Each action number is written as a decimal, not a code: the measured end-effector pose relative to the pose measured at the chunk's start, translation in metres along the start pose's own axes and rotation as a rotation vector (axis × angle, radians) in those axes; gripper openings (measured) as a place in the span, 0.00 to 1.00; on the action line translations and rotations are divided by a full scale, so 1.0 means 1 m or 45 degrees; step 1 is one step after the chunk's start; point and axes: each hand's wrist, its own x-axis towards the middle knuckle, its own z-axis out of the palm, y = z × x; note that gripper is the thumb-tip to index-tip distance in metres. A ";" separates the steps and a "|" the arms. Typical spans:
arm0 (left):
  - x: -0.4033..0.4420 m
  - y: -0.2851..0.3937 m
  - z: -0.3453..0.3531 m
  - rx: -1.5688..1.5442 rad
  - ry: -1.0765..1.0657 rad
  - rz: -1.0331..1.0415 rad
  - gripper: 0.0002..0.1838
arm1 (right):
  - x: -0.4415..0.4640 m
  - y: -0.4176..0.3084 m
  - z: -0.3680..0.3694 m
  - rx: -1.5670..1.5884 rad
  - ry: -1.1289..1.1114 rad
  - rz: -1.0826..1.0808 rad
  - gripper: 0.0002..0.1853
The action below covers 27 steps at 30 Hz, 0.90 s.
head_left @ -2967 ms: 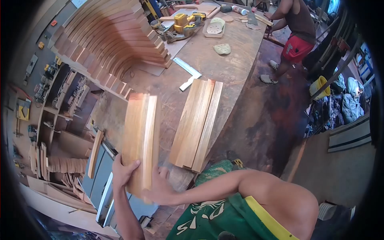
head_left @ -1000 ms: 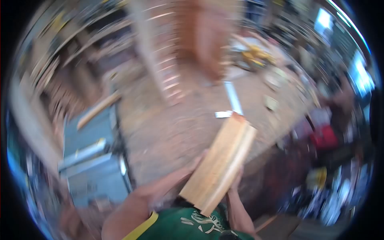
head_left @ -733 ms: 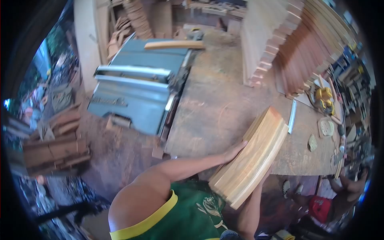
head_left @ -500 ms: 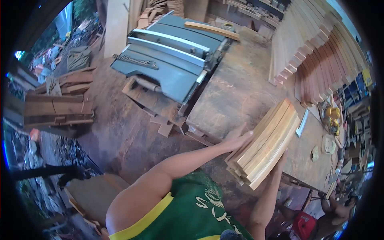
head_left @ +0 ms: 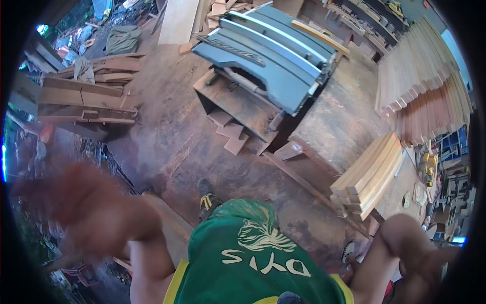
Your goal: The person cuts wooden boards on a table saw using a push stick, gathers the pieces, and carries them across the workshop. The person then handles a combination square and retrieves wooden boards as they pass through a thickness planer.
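A bundle of slightly curved wooden pieces (head_left: 367, 175) rests at the near edge of the worktable, its end faces toward me. Neither of my hands touches it. My left arm is raised out to the left, and my left hand (head_left: 66, 195) is a brown smear of motion whose fingers cannot be made out. On the right my arm bends at the elbow and runs off into the dark lower right edge, so my right hand does not show.
Ahead stands a blue-grey table saw (head_left: 263, 61) with a wooden strip lying on it. Tall stacks of boards (head_left: 415, 81) fill the right of the worktable (head_left: 344, 121), near a yellow power tool (head_left: 429, 167). Offcuts (head_left: 230, 131) lie below the saw; more timber (head_left: 86, 96) sits left.
Both my hands have let go of the wooden bundle, which now lies at the table edge. My arms have swung apart, and the view has shifted.
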 end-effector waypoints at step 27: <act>0.248 -0.283 -0.298 0.045 -0.634 1.021 0.31 | 0.164 0.204 0.504 0.455 -0.120 -0.204 0.33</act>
